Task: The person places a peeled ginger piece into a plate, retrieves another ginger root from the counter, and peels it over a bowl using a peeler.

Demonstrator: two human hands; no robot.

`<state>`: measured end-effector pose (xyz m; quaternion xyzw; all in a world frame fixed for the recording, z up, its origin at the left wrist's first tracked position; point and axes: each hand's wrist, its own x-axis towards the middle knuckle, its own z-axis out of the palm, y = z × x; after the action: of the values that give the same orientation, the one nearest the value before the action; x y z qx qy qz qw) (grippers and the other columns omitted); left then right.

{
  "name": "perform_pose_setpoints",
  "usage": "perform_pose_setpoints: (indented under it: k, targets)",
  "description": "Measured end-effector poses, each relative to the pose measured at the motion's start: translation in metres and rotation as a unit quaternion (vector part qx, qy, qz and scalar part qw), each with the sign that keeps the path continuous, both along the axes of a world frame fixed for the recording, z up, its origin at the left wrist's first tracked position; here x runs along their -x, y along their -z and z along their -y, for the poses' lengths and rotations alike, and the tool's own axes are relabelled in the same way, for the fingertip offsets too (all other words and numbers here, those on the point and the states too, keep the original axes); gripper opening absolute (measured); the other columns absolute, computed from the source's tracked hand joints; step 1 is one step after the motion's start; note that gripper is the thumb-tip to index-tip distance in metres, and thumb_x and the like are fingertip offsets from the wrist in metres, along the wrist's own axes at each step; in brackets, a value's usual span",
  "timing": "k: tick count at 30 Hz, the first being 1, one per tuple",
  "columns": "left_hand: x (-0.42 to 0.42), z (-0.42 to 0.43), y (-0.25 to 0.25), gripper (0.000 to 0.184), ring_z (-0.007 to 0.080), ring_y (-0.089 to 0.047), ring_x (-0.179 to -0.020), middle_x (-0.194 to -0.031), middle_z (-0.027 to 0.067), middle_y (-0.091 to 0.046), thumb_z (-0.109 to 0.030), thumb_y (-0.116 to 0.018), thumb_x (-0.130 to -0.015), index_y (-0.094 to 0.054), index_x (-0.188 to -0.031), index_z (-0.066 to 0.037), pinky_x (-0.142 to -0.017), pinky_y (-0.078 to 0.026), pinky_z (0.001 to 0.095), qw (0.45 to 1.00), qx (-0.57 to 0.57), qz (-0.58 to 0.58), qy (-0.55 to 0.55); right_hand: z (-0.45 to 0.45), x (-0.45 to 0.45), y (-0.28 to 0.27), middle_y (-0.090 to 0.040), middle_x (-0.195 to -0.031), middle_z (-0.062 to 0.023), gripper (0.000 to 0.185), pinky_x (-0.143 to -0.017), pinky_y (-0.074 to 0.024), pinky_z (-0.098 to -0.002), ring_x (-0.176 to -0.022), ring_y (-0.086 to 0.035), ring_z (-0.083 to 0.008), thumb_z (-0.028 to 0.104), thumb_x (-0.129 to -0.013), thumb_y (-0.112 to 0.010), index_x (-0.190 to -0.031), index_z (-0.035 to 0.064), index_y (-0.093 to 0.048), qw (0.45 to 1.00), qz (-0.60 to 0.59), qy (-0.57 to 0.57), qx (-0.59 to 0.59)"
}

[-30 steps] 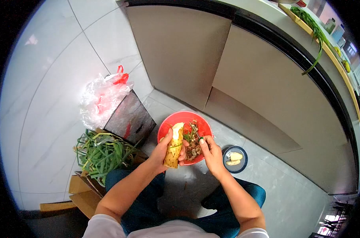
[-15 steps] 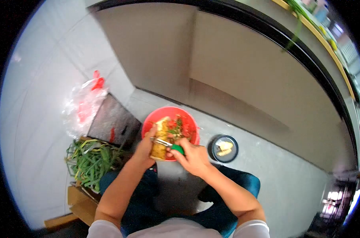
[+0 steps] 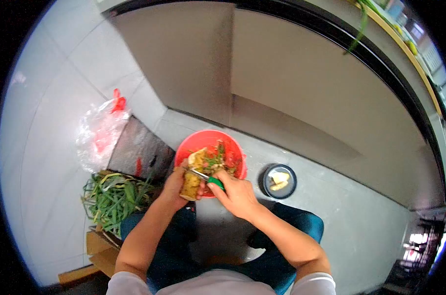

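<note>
Left hand grips a vegetable over a red bowl; right hand grasps a peeler — apparently peeling; next stroke needs steadiness.

Shirt wht./pale grey, short-slvd.; L sleeve & R sleeve flank shirt's front, same col. Trousers dk. teal-blue, just fwd. of shirt, slight sheen @ R knee. L hand, R hand bare.

Long leafy greens lie heaped beside a mesh bin and a plastic bag (partly red).
</note>
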<state>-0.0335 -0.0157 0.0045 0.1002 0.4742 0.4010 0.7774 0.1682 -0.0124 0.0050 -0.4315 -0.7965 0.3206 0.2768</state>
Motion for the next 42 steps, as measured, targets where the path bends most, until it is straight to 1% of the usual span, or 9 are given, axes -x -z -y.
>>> perform_pose_setpoints:
  k: [2, 12, 14, 20, 24, 30, 35, 37, 42]
  targets:
    - [0.001, 0.000, -0.002, 0.054, 0.0209, -0.061, -0.051, -0.071, 0.0092, -0.065, -0.053, -0.031, -0.102, -0.061, -0.109, -0.008, -0.046, -0.050, 0.0339, 1.000, -0.005, 0.006, -0.013, 0.003, 0.000, -0.007, -0.066, -0.080, -0.0139, 0.025, -0.056, -0.0497, -0.0440, -0.071, -0.066, -0.0356, 0.034, -0.095, -0.057, -0.100, 0.0098, -0.054, 0.999, 0.001, -0.034, -0.016]
    - [0.005, 0.012, -0.012, 0.055, 0.0214, -0.054, -0.049, -0.069, 0.0096, -0.059, -0.054, -0.025, -0.103, -0.056, -0.124, -0.014, -0.043, -0.043, 0.0359, 0.999, -0.003, 0.044, 0.015, -0.004, 0.006, -0.006, -0.064, -0.081, -0.0107, 0.025, -0.055, -0.0516, -0.0428, -0.070, -0.066, -0.0319, 0.035, -0.092, -0.062, -0.093, 0.0107, -0.060, 0.994, 0.029, -0.062, -0.080]
    - [0.006, 0.014, -0.008, 0.056, 0.0193, -0.052, -0.046, -0.068, 0.0077, -0.059, -0.055, -0.029, -0.102, -0.053, -0.129, -0.012, -0.038, -0.040, 0.0348, 0.998, -0.022, 0.052, 0.027, -0.013, 0.009, 0.001, -0.067, -0.085, -0.0119, 0.026, -0.058, -0.0520, -0.0429, -0.072, -0.067, -0.0319, 0.036, -0.092, -0.061, -0.094, 0.0103, -0.062, 0.997, 0.010, 0.015, -0.069]
    - [0.007, 0.018, -0.002, 0.048, 0.0219, -0.053, -0.051, -0.071, 0.0103, -0.056, -0.050, -0.019, -0.105, -0.048, -0.116, -0.013, -0.044, -0.043, 0.0364, 0.996, -0.018, 0.064, 0.055, -0.037, 0.002, 0.025, -0.067, -0.079, -0.0165, 0.031, -0.065, -0.0509, -0.0443, -0.075, -0.067, -0.0352, 0.041, -0.095, -0.056, -0.098, 0.0098, -0.062, 0.981, 0.011, 0.124, 0.151]
    - [0.006, 0.015, -0.006, 0.048, 0.0214, -0.054, -0.051, -0.071, 0.0101, -0.057, -0.049, -0.020, -0.105, -0.049, -0.114, -0.012, -0.044, -0.045, 0.0362, 0.996, -0.031, 0.077, 0.038, -0.032, 0.006, 0.028, -0.066, -0.078, -0.0188, 0.032, -0.066, -0.0506, -0.0432, -0.076, -0.068, -0.0351, 0.041, -0.096, -0.056, -0.100, 0.0095, -0.062, 0.973, -0.063, 0.122, 0.184]
    - [0.001, 0.014, -0.002, 0.050, 0.0215, -0.055, -0.046, -0.067, 0.0097, -0.059, -0.052, -0.027, -0.104, -0.055, -0.109, -0.011, -0.039, -0.045, 0.0364, 0.998, -0.033, 0.054, 0.011, -0.005, 0.018, 0.003, -0.066, -0.078, -0.0149, 0.024, -0.060, -0.0514, -0.0432, -0.074, -0.068, -0.0344, 0.033, -0.094, -0.060, -0.095, 0.0099, -0.060, 0.999, -0.023, -0.041, -0.019]
    - [0.004, 0.014, 0.005, 0.050, 0.0223, -0.055, -0.045, -0.065, 0.0100, -0.058, -0.051, -0.027, -0.104, -0.054, -0.109, -0.009, -0.037, -0.044, 0.0368, 0.996, -0.081, 0.011, 0.035, -0.019, 0.010, 0.003, -0.067, -0.079, -0.0149, 0.025, -0.060, -0.0513, -0.0437, -0.075, -0.067, -0.0359, 0.034, -0.094, -0.060, -0.094, 0.0098, -0.060, 0.999, 0.004, -0.023, -0.037]
    - [0.003, 0.014, -0.001, 0.053, 0.0210, -0.056, -0.048, -0.069, 0.0102, -0.059, -0.050, -0.019, -0.105, -0.051, -0.107, -0.007, -0.041, -0.048, 0.0361, 0.997, -0.047, 0.020, 0.061, -0.029, 0.005, 0.011, -0.067, -0.078, -0.0158, 0.028, -0.062, -0.0513, -0.0455, -0.076, -0.066, -0.0374, 0.037, -0.095, -0.057, -0.095, 0.0093, -0.060, 0.997, 0.038, 0.066, 0.016]
    - [0.000, 0.014, -0.002, 0.052, 0.0219, -0.056, -0.049, -0.070, 0.0112, -0.059, -0.050, -0.020, -0.105, -0.051, -0.108, -0.008, -0.042, -0.049, 0.0365, 0.998, -0.030, 0.027, 0.053, -0.039, -0.002, 0.036, -0.068, -0.079, -0.0173, 0.035, -0.069, -0.0496, -0.0429, -0.077, -0.067, -0.0369, 0.042, -0.098, -0.051, -0.100, 0.0091, -0.062, 0.975, -0.036, 0.149, 0.158]
